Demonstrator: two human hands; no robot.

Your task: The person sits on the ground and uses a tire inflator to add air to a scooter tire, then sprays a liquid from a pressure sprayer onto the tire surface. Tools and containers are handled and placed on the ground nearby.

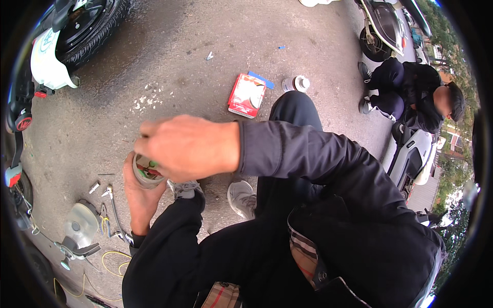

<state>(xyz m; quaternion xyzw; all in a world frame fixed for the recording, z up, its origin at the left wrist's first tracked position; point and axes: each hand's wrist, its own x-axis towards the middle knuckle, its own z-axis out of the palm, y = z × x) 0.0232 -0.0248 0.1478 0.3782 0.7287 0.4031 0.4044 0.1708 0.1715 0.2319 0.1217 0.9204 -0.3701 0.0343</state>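
**Jar held over the pavement, both hands on it**

Jar (pixel 145 173) first: it sits in the person's left hand (pixel 137 197), low and a little left of the middle of the view, held up off the ground above their own knees. It looks like a small round container with a pale wall and something green and red showing at its mouth; what that is, I cannot tell.

Going from big to small around it: the grey pavement (pixel 169 61) runs under everything. A scooter (pixel 67 36) with a white mudguard stands at the upper left, another scooter (pixel 382 28) at the upper right, and a second person (pixel 416 92) in dark clothes crouches beside that one, well apart. A red and white box (pixel 247 95) lies on the ground near a small can (pixel 297 83). At lower left lie a round pale lamp part (pixel 80 224), some yellow wire (pixel 114 263) and pliers (pixel 114 215).

The left fingers wrap the jar from below, gripping it. The right hand (pixel 187 146) comes across on top, fingers curled over the mouth; whether they pinch something there is hidden.

To do this well, I would judge the lower hand should hold the jar steady and upright while the upper one works squarely over the opening.
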